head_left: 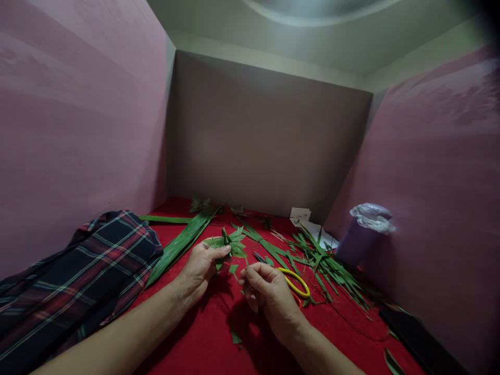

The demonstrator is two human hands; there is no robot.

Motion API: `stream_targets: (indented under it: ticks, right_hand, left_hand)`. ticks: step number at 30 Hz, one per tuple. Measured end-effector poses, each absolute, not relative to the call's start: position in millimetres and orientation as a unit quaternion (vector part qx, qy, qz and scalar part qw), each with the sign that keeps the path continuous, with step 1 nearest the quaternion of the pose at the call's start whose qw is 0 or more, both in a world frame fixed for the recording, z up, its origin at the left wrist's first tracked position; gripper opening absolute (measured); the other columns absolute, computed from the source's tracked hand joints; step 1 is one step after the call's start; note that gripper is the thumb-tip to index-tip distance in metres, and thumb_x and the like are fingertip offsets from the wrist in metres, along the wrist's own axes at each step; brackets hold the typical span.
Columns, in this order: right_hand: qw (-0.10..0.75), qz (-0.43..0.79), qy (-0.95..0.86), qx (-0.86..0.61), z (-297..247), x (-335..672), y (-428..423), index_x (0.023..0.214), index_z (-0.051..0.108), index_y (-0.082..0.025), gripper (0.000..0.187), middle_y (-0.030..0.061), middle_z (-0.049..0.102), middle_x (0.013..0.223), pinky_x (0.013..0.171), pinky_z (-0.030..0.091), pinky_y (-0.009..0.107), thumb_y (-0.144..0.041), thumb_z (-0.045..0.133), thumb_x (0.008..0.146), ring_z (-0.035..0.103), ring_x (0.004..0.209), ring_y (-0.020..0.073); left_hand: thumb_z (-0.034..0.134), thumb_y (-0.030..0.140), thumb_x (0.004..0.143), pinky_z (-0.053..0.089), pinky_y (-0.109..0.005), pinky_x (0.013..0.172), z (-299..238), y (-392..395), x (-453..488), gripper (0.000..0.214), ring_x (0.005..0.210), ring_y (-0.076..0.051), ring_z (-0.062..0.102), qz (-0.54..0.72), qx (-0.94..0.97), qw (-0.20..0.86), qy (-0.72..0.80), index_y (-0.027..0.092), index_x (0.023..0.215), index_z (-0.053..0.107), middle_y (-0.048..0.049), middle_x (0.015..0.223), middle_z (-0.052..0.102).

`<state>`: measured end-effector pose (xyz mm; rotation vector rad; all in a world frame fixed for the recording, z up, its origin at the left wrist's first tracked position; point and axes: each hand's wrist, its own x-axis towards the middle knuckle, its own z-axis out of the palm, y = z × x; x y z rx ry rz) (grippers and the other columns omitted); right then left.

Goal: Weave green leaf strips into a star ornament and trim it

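Green leaves [236, 242] with pointed lobes are pinched between the thumb and fingers of my left hand [203, 263], held above the red cloth [203, 333]. My right hand [267, 291] is a little to the right and nearer to me, its thumb and forefinger pressed together around a thin stem [246, 263]. Whether that stem joins the leaves I cannot tell. Just beyond my right hand lie scissors with a yellow handle loop [300, 284]; the hand hides part of them. Small cut leaf bits [236, 337] are scattered on the cloth below.
Long broad green leaves [183, 242] lie at the left. A pile of cut green strips [332, 263] spreads at the right, near a purple container [357, 237] topped with clear plastic and white paper [318, 232]. Plaid fabric [89, 271] lies at left, a dark flat object [422, 338] at right.
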<state>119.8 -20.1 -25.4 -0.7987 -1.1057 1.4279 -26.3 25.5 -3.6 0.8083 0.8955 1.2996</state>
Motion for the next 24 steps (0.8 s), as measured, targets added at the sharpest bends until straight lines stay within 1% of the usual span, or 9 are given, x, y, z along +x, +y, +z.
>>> stream_targets:
  ticks: [3,6,8,13,19,24]
  right_hand:
    - [0.542,0.600,-0.481,-0.338,-28.0,120.2,-21.0,0.072,0.060,-0.012,0.024,-0.0020,0.055,0.057,0.035,0.030,0.014,-0.035,0.067,0.075,0.037,0.038,0.0026]
    - [0.535,0.602,-0.485,-0.342,-29.1,120.0,-22.1,0.072,0.059,-0.013,0.022,-0.0014,0.056,0.060,0.036,0.030,0.014,-0.033,0.067,0.075,0.038,0.040,0.0030]
    - [0.528,0.599,-0.490,-0.348,-29.0,119.6,-23.0,0.072,0.059,-0.013,0.023,-0.0007,0.057,0.061,0.036,0.030,0.014,-0.035,0.065,0.077,0.039,0.041,0.0033]
    - [0.519,0.584,-0.499,-0.375,-29.0,119.2,-23.8,0.071,0.059,-0.012,0.026,-0.0026,0.052,0.052,0.035,0.028,0.014,-0.036,0.064,0.077,0.038,0.038,0.0033]
    - [0.521,0.586,-0.495,-0.375,-28.7,118.8,-24.4,0.069,0.057,-0.013,0.025,-0.0021,0.053,0.055,0.036,0.030,0.014,-0.036,0.066,0.074,0.038,0.040,0.0037]
    - [0.550,0.560,-0.485,-0.386,-27.3,119.4,-24.3,0.071,0.058,-0.013,0.026,-0.0031,0.051,0.054,0.037,0.029,0.014,-0.038,0.067,0.074,0.038,0.043,0.0042]
  left_hand:
    - [0.073,0.010,0.060,0.047,-0.025,0.051,-2.6,24.4,-25.3,0.026,0.056,-0.013,0.059,0.578,0.337,0.628,0.397,0.016,0.071,0.050,-0.0005,0.063,0.063]
    - [0.072,0.008,0.060,0.047,-0.026,0.051,-2.3,24.3,-24.9,0.028,0.055,-0.013,0.059,0.578,0.324,0.633,0.400,0.017,0.070,0.048,0.0004,0.061,0.062]
    - [0.071,0.008,0.060,0.048,-0.026,0.051,-2.9,24.5,-25.4,0.027,0.056,-0.013,0.059,0.574,0.321,0.641,0.395,0.017,0.070,0.047,-0.0003,0.063,0.063]
    - [0.070,0.009,0.061,0.049,-0.027,0.051,-2.5,24.7,-26.4,0.024,0.055,-0.013,0.058,0.570,0.322,0.653,0.381,0.016,0.068,0.048,-0.0019,0.065,0.063]
    - [0.071,0.007,0.060,0.049,-0.027,0.051,1.1,23.4,-25.2,0.030,0.051,-0.012,0.057,0.578,0.307,0.651,0.386,0.017,0.062,0.043,0.0007,0.058,0.060]
    - [0.070,0.008,0.060,0.048,-0.025,0.049,0.2,23.9,-25.5,0.026,0.053,-0.012,0.058,0.576,0.312,0.650,0.385,0.016,0.066,0.047,-0.0010,0.061,0.062]
